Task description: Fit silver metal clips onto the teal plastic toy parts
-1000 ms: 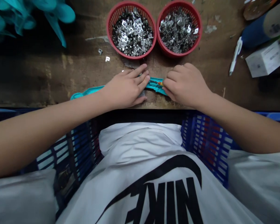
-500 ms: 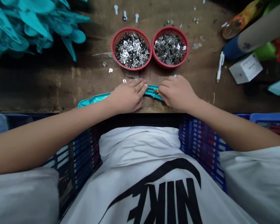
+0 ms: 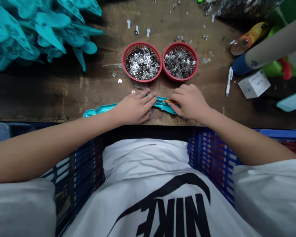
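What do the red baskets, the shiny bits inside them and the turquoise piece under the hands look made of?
The red baskets look like moulded plastic, with a fine mesh and a slight gloss. The shiny bits seem to be stamped metal, bright and silvery where they catch the light. The turquoise piece looks like smooth, glossy plastic, though the look alone can't confirm it.

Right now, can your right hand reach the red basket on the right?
Probably yes. The right hand sits close to that red basket, with nothing standing between them, though its fingers are on the teal plastic piece.
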Tool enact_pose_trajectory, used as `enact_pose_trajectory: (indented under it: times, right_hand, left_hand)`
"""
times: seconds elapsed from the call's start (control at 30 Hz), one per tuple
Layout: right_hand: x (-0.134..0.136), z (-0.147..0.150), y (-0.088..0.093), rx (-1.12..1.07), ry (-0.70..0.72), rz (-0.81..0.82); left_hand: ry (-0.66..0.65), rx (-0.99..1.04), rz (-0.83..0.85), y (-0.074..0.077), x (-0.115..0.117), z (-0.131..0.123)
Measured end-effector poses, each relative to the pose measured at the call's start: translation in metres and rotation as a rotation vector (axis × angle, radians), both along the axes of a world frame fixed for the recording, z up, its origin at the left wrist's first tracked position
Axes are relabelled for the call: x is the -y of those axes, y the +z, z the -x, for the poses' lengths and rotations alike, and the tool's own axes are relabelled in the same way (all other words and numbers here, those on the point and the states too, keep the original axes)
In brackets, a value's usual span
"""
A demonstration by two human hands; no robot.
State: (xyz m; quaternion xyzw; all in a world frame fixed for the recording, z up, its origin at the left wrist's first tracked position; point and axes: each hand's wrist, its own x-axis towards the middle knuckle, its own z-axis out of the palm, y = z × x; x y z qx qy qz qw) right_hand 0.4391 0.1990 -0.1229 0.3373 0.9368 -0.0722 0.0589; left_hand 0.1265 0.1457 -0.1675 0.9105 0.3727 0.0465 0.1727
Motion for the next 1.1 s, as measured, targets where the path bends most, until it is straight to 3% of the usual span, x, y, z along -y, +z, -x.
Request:
enact_pose_trajectory:
  times: [0.3, 0.53, 0.7, 0.83, 1.0, 1.1]
  right_hand:
    - [0.009, 0.006, -0.007, 0.011, -0.014, -0.012]
    - [0.010, 0.008, 0.006, 0.093, -0.004, -0.025]
    - [-0.006, -0.023, 0.027, -0.038, -0.124, -0.053]
    - [-0.022, -0.035, 0.028, -0.138, -0.256, -0.006]
    - [-0.025, -0.027, 0.017, 0.055, -0.369, 0.042]
    - [-0.018, -0.019, 0.016, 0.129, -0.350, 0.030]
  left_hand:
    - [-0.007, 0.077, 0.003, -0.014, -0.001, 0.000]
    - [-0.026, 0.054, -0.036, -0.008, -0.004, -0.003]
    - [-0.017, 0.080, -0.042, -0.012, -0.003, -0.004]
    - [-0.024, 0.100, -0.052, -0.016, -0.003, -0.004]
    - [-0.022, 0.096, 0.009, -0.015, -0.006, -0.003]
    - [-0.021, 0.097, 0.019, -0.015, -0.008, -0.001]
